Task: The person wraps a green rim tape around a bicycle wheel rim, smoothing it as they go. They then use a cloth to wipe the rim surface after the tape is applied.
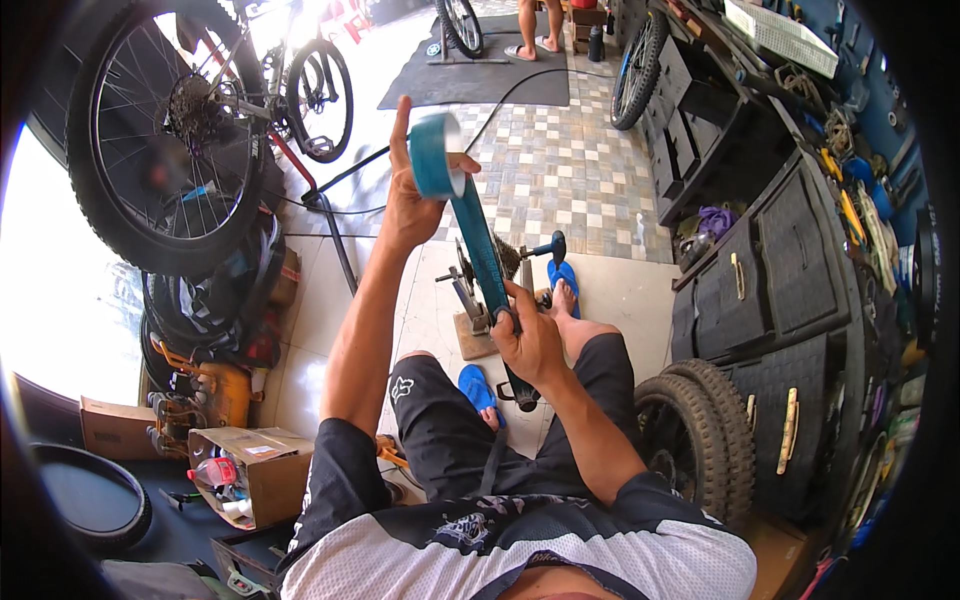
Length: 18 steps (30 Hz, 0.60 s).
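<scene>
In my head view, the left hand (408,212) grips a teal tape roll (432,165), index finger raised. From the roll, a teal strip (480,240) slants down to the right hand (537,345), whose fingers curl around a black wheel rim (518,386) between the knees; whether they pinch the tape, I can't tell.

Wht lettering (255,148) on MTB tire (85,140), sidewall; wht logo (401,387) on blk shorts (440,430), nr L-leg hem; print (465,528) across jersey (350,560); wht label (263,448) on cardboard box (285,478), upper flap; rnd emblem (432,49) on mat (530,85), nr L edge.
</scene>
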Each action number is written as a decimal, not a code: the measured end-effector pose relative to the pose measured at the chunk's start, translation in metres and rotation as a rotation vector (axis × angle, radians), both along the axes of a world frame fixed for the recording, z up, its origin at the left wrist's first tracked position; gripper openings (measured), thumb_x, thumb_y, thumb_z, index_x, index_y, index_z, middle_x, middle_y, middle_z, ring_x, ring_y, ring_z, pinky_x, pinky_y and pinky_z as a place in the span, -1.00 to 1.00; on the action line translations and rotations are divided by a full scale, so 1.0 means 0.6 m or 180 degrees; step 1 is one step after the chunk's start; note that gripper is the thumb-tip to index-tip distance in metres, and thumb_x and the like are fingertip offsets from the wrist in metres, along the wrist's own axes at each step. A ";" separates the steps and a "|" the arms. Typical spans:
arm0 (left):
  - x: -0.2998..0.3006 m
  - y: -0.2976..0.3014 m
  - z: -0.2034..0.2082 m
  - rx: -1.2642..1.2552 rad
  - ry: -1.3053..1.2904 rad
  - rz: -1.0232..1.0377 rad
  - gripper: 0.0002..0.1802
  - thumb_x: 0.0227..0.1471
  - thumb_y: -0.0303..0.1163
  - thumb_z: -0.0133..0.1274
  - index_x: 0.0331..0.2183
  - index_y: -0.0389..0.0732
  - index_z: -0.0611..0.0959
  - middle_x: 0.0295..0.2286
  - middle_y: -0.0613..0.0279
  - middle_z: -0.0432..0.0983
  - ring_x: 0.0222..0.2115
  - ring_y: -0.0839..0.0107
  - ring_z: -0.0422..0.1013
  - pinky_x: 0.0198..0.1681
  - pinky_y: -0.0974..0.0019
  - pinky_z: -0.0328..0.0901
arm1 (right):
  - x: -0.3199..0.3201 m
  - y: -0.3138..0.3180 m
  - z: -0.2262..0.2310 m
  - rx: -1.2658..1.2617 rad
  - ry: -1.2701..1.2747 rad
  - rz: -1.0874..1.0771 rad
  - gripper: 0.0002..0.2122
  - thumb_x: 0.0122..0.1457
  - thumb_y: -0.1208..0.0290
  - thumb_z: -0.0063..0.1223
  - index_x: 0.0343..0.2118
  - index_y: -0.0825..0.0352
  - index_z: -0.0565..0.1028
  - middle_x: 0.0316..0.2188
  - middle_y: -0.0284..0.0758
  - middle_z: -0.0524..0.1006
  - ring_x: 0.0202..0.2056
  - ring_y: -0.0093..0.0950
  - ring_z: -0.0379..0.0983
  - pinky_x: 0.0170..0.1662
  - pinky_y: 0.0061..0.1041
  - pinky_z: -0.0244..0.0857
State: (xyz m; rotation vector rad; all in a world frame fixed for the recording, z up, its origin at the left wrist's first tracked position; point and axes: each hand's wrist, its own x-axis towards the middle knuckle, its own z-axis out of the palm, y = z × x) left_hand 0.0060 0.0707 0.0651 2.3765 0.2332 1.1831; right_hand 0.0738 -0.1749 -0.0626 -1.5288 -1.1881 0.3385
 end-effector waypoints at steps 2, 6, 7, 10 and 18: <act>0.001 -0.006 -0.007 -0.0794 0.0133 -0.0201 -0.86 0.23 -0.40 0.28 -0.19 0.03 0.86 0.32 0.13 0.18 0.39 0.13 0.13 0.27 0.01 0.28 | 0.000 -0.003 0.004 -0.0135 -0.0006 0.0005 -0.53 0.39 0.28 -0.01 0.26 0.44 0.38 -0.48 -0.15 0.62 -0.44 -0.22 0.65 -0.29 -0.33 0.48; 0.007 -0.015 -0.002 -0.1195 -0.0068 -0.0355 -0.87 0.31 -0.42 0.22 -0.14 -0.20 0.76 -0.05 0.37 0.35 -0.01 0.48 0.39 0.04 0.27 0.38 | 0.001 -0.001 0.002 -0.0088 -0.0101 -0.0051 -0.53 0.38 0.27 0.00 0.25 0.44 0.39 -0.46 -0.09 0.64 -0.41 -0.15 0.67 -0.28 -0.26 0.50; 0.004 -0.008 -0.003 -0.1400 -0.0117 -0.0537 -0.85 0.30 -0.43 0.23 -0.12 -0.22 0.75 -0.03 0.37 0.34 -0.01 0.48 0.40 0.05 0.26 0.37 | 0.000 0.000 0.001 -0.0009 -0.0171 -0.0078 -0.54 0.37 0.27 0.00 0.24 0.44 0.39 -0.45 -0.07 0.65 -0.40 -0.13 0.67 -0.28 -0.25 0.50; -0.006 0.009 -0.011 -0.2146 -0.0302 -0.1200 -0.81 0.27 -0.48 0.23 -0.08 -0.24 0.73 0.04 0.36 0.36 0.00 0.43 0.43 0.11 0.22 0.33 | 0.000 -0.004 0.001 -0.0109 -0.0188 -0.0084 -0.54 0.37 0.27 -0.01 0.24 0.42 0.40 -0.44 -0.02 0.66 -0.37 -0.06 0.68 -0.27 -0.20 0.51; -0.006 0.027 0.026 -0.3374 -0.0981 -0.2253 -0.48 0.45 0.00 -0.03 -0.06 -0.31 0.69 0.13 0.14 0.49 0.05 0.31 0.45 0.22 -0.06 0.34 | -0.004 -0.005 -0.017 -0.0043 -0.0319 -0.0193 -0.55 0.36 0.27 -0.01 0.23 0.39 0.39 -0.51 -0.06 0.64 -0.45 -0.04 0.66 -0.35 -0.18 0.51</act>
